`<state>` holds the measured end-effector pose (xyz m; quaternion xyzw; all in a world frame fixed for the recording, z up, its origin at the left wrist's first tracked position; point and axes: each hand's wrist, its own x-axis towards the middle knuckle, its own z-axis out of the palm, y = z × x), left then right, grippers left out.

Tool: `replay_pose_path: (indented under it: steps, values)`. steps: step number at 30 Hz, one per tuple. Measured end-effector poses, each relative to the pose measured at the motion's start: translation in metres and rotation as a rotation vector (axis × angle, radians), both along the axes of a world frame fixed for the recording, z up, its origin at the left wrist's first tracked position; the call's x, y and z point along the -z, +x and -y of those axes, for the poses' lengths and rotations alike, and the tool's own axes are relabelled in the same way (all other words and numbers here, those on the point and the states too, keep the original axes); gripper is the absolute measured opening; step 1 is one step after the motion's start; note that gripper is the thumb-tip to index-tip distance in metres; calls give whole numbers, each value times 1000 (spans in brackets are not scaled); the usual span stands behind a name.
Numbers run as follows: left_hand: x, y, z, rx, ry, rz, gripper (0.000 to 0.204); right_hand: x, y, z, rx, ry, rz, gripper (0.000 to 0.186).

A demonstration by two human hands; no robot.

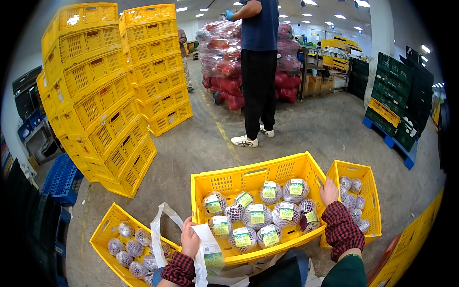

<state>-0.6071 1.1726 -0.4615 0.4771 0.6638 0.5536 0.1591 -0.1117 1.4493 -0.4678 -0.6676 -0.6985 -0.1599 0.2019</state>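
A yellow crate [258, 165] in front of me holds several netted round purple produce items [256, 215] with green-and-yellow labels. My left hand [190, 239] is closed on the crate's left rim, against a white label strip [208, 246] that loops down outside the crate. My right hand [329, 193] is closed on the right rim. Lower left, a second yellow crate [103, 229] holds netted produce without visible labels. A third [373, 201], just right of my right hand, holds similar pieces.
Tall yellow crate stacks [91, 95] stand left, beside a blue pallet [60, 179]. A person in dark clothes [258, 86] stands ahead before wrapped red sacks [220, 67]; another [184, 62] is partly hidden. Green crates [394, 76] stand on a pallet right. More yellow crates [411, 239] edge the lower right.
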Motion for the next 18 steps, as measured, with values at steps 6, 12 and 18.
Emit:
replay_pose_path:
  steps: [6, 12, 18]
  values:
    - [-2, 2, -2, 3, -18, 59, 10, -6, -2, 3, 2, -43, -28, 45]
    - [2, -2, -3, -1, -20, 96, 9, -9, -4, 4, 4, -53, -45, 44]
    - [0, -1, -2, 12, -14, 78, 10, -3, 0, 0, 4, -38, -36, 45]
